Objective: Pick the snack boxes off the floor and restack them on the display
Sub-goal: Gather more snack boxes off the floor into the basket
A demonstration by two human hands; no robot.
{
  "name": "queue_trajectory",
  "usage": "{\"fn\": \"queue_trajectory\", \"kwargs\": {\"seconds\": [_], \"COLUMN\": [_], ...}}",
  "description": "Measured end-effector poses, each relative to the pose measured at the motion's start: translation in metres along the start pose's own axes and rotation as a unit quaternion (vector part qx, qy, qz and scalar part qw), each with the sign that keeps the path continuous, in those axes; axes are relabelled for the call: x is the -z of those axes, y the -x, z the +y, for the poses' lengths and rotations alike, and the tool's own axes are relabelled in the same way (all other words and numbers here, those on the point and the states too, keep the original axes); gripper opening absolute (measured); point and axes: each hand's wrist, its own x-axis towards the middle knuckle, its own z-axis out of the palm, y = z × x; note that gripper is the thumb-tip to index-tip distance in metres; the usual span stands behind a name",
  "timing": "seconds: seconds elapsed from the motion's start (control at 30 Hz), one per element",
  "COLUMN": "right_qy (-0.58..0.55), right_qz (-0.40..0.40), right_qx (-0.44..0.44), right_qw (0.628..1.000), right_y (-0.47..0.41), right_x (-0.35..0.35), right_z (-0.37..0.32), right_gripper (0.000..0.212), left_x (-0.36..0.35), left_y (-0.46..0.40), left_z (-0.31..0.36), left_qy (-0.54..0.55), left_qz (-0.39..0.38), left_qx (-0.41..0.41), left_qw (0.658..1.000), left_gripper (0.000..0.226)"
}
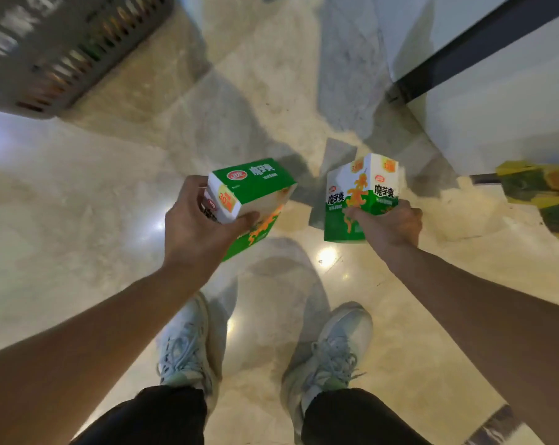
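Note:
My left hand (194, 226) grips a green and white snack box (255, 191) with orange print, tilted, held above the floor. My right hand (390, 226) holds a second box of the same kind (361, 194), upright, its lower corner in my fingers. Both boxes hang in the air in front of me at about the same height. At the right edge lies a yellow and green package (547, 194), blurred, partly cut off by the frame.
A polished marble floor (79, 203) spreads below me, with my two pale sneakers (329, 348) at the bottom. A grey slotted rack or basket (66, 49) stands at the top left. A white unit with a dark strip (496, 75) rises at the top right.

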Motion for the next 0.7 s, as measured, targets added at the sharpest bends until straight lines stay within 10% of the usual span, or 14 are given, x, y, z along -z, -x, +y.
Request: {"fn": "queue_trajectory", "kwargs": {"seconds": [0.7], "right_qy": [-0.085], "right_qz": [-0.109], "right_qx": [0.338], "right_qw": [0.931], "right_y": [0.453], "right_x": [0.397], "right_z": [-0.224], "right_gripper": [0.061], "left_x": [0.423], "left_y": [0.310], "left_z": [0.268], "left_qy": [0.219], "left_qz": [0.221], "left_qx": [0.003], "left_qw": [0.950], "left_gripper": [0.054]}}
